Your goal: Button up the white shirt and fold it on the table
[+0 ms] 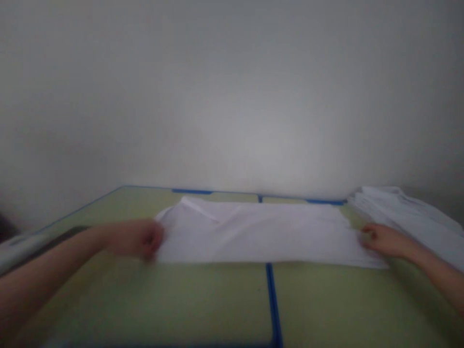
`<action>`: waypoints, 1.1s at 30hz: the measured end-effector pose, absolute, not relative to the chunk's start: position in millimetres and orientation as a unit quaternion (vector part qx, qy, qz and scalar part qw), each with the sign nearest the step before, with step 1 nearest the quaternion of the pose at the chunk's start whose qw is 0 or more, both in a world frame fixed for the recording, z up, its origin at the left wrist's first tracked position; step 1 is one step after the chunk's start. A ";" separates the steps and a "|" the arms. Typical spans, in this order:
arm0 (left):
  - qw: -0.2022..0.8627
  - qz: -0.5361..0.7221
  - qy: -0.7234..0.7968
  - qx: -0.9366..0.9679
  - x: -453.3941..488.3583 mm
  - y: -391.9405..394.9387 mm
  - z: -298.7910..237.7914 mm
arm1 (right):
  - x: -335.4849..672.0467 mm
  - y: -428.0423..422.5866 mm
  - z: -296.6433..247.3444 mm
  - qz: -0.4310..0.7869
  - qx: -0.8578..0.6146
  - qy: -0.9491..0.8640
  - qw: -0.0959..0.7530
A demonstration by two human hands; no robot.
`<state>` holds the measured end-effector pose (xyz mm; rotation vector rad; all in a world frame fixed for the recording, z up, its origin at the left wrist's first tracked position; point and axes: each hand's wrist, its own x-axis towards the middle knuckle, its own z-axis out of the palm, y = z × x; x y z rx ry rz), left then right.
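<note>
A white shirt [268, 234], folded into a long strip, lies across the table from left to right. At its left end, a corner is turned over in a diagonal fold. My left hand [139, 238] is closed on that left end, blurred by motion. My right hand [382, 239] pinches the right end between thumb and fingers. Between my hands the fabric lies fairly flat, with a few soft creases. The blur hides the shirt's finer details.
The yellow-green table [203, 304] has blue edging and a blue seam [273, 304] down its middle. A stack of white cloth [409, 212] lies at the back right. Something pale and dark [21, 249] sits at the left edge. Behind stands a plain wall [232, 96].
</note>
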<state>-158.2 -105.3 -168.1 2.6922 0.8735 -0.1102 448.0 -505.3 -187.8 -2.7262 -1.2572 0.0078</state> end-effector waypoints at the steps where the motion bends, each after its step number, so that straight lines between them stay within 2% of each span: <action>1: 0.179 -0.060 0.274 0.943 -146.2 -108.8 -164.0 | 436.7 -491.4 -181.7 -0.037 -0.891 -0.444 0.080; 2: 0.192 -0.055 0.252 0.947 -130.4 -113.0 -160.8 | 422.8 -474.7 -176.6 -0.054 -0.869 -0.482 0.097; 6: 0.135 0.098 0.261 0.951 -42.3 -135.5 -164.0 | 363.1 -400.1 -173.2 -0.041 -0.778 -0.617 0.110; 11: 0.053 0.093 0.305 0.946 38.5 -154.4 -188.1 | 332.5 -347.6 -195.2 -0.058 -0.779 -0.623 0.030; 17: 0.110 0.133 0.279 0.945 37.8 -137.1 -179.8 | 321.7 -333.4 -205.9 -0.136 -0.763 -0.625 0.093; 22: 0.090 0.128 0.293 0.943 25.9 -120.6 -192.0 | 336.9 -341.8 -199.3 -0.143 -0.758 -0.628 0.098; 27: 0.027 0.124 0.317 0.940 17.2 -132.9 -202.4 | 396.8 -393.8 -202.9 -0.171 -0.829 -0.527 0.076; 30: -0.011 0.165 0.229 0.959 15.0 -160.5 -194.2 | 422.6 -428.5 -222.3 -0.169 -0.836 -0.520 0.055; 33: 0.000 0.119 0.084 0.989 16.2 -192.1 -195.5 | 434.0 -449.3 -243.3 -0.126 -0.831 -0.539 0.047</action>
